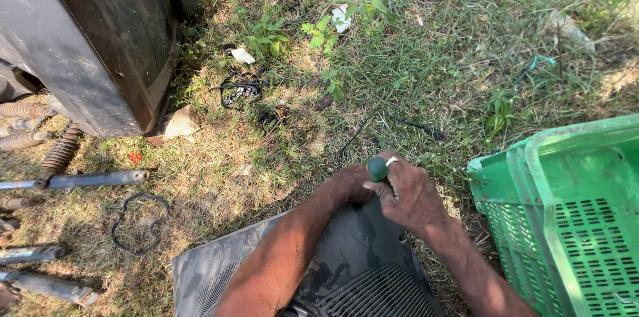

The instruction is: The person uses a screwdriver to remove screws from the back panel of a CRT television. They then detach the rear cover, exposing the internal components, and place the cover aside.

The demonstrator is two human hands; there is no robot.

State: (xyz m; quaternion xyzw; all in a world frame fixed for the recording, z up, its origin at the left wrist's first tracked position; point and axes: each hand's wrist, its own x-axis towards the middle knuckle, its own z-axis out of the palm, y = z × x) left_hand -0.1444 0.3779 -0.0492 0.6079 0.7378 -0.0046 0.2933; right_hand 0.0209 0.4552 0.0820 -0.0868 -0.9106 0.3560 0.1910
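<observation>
Setting: patchy grass and dry ground [426, 77], sunlit, strewn with small weeds and scraps.
Right hand: right hand [409, 194] was closed around a tool with a rounded green handle [377, 168], whose top stood out above the fist; a pale ring showed on one finger.
Left hand: left hand [349, 185] lay just beside the right, touching it near the handle; whether it gripped anything could not be told, as its fingers were hidden.
Work piece: dark grey plastic panel with a ribbed grille section [359, 270] lay flat on the grass under both forearms, its far edge at the hands; surface dusty and mottled, grille slats at the lower edge of view.
Right margin: bright green perforated plastic crate [572, 217] stood just beside the panel, close to the right forearm, leaving little room on that side.
Left margin: a dark rubber gasket loop [138, 222] lay on bare ground near the panel's left corner; beyond it rusty coil springs and grey shock-absorber tubes [66, 170] lined the left edge.
Far left: large dark metal box-shaped housing [100, 37] stood well apart from the hands.
Ahead: thin black cable [393, 121] trailed over open grass just beyond the hands.
</observation>
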